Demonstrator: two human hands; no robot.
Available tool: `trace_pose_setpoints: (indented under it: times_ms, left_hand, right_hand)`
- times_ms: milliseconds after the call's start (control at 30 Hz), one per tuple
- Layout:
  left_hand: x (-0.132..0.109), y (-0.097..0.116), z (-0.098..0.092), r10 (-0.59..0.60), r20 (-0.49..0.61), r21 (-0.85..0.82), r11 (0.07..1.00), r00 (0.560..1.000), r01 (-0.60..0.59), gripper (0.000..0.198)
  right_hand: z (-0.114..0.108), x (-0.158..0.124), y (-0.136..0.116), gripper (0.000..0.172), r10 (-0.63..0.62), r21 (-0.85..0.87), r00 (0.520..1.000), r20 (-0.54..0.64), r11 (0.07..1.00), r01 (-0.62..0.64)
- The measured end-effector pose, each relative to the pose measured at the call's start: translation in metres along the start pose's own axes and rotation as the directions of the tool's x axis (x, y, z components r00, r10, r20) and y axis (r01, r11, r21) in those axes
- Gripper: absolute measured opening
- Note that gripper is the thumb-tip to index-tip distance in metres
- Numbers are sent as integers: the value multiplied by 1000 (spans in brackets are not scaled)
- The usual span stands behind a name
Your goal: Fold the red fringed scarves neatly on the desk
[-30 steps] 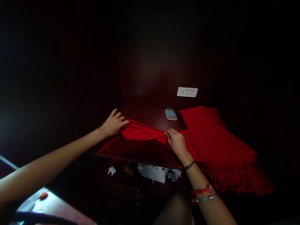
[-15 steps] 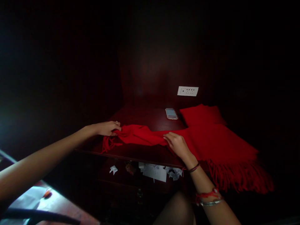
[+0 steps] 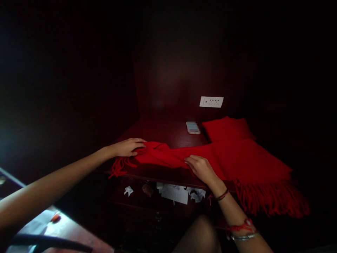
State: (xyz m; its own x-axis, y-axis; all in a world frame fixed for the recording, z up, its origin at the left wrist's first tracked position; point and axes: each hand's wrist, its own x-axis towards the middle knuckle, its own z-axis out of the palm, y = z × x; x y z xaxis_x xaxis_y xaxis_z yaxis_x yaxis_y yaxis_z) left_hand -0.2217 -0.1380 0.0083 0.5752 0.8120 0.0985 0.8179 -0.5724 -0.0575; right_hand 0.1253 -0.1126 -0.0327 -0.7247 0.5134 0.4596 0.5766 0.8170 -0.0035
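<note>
A red scarf (image 3: 165, 154) with fringed ends lies along the front of a dark wooden desk top (image 3: 163, 133). Its left stretch is narrow and bunched, while the right part is spread wide, with fringe hanging over the front edge. My left hand (image 3: 128, 147) rests on the left end near the fringe, fingers stretched out over the cloth. Further right, my right hand (image 3: 201, 167) has its fingers pinched on the scarf's front edge. Another layer of folded red cloth (image 3: 228, 129) lies behind the wide part; whether it is the same piece I cannot tell.
A phone-like object (image 3: 193, 128), blurred out, lies behind the scarf. On the back wall is a white socket panel (image 3: 211, 102). Below the desk top, an open compartment holds papers (image 3: 175, 194) and a crumpled white scrap (image 3: 129, 190). My knee (image 3: 201, 233) is underneath.
My left hand has loosened its grip on the scarf's end and flattened onto it, moving slightly right. My right hand has lowered a little with the front edge. The scarf's left stretch lies flatter.
</note>
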Motion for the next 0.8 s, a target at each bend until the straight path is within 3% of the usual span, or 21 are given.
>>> trace_pose_setpoints:
  times_ms: [200,367,567,800]
  left_hand:
    - [7,20,-11,41,-143,23,999,989,-38,23]
    - [31,46,-7,117,-83,95,990,990,-109,33]
    - [48,37,2,44,-6,314,949,999,-40,42]
    - [30,25,-12,-51,-40,508,859,998,64,26]
  right_hand:
    - [2,0,2,23,-11,0,1000,-3,1000,11]
    - [3,2,-2,23,-3,-12,1000,-2,1000,3]
    - [0,4,-5,21,-20,-21,1000,4,1000,20]
    - [3,4,-1,21,-36,-33,999,-40,999,35]
